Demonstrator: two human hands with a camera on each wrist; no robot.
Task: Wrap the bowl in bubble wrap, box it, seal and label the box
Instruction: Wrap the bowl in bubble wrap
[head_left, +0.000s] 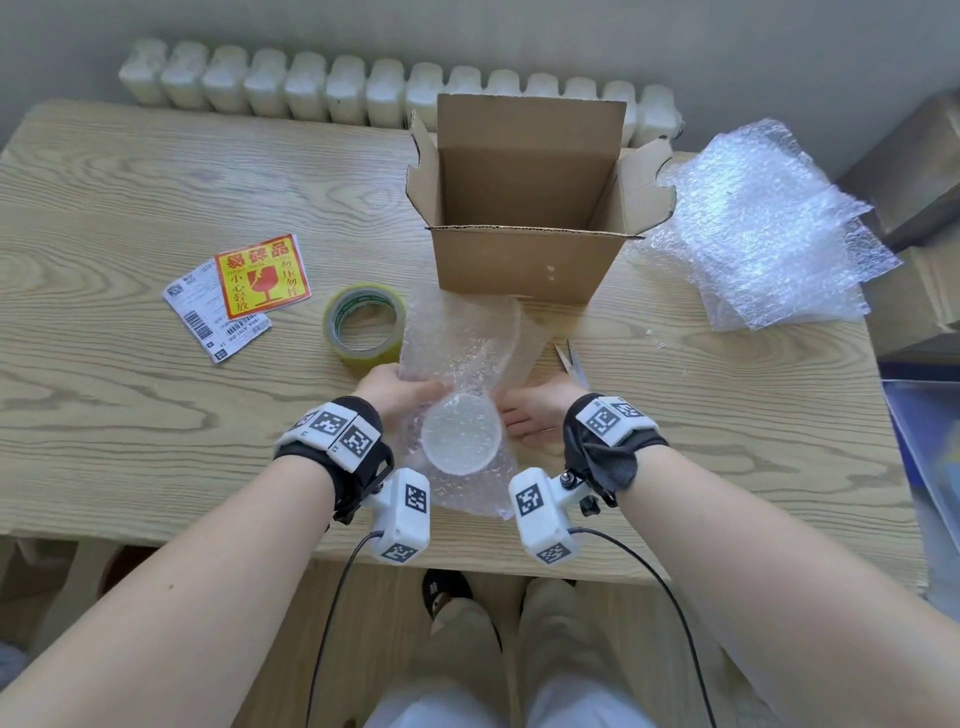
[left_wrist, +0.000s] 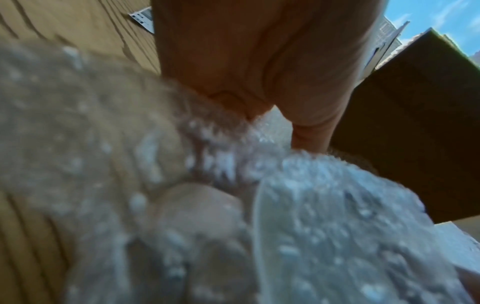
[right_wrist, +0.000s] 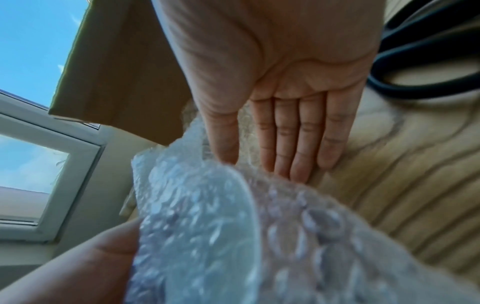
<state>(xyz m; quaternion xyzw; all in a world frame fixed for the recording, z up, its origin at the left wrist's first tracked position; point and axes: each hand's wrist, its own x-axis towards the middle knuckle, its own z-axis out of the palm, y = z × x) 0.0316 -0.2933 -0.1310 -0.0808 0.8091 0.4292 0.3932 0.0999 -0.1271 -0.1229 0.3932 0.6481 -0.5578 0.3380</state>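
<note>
A clear bowl (head_left: 460, 436) is lying tipped on its side on a sheet of bubble wrap (head_left: 457, 343) at the near edge of the bench (head_left: 130, 426), its round base facing the person. The left hand (head_left: 397, 392) is gripping the bowl through the wrap, fingers curled round it. The right hand (right_wrist: 280, 86) is lying flat, fingers straight, its grip open on the wrap just beside the bowl. The cardboard box (head_left: 524, 260) is standing open behind (flaps up), with the tape roll (head_left: 364, 323) and labels (head_left: 262, 275) to its left, and scissors (head_left: 571, 361) near the right hand.
</note>
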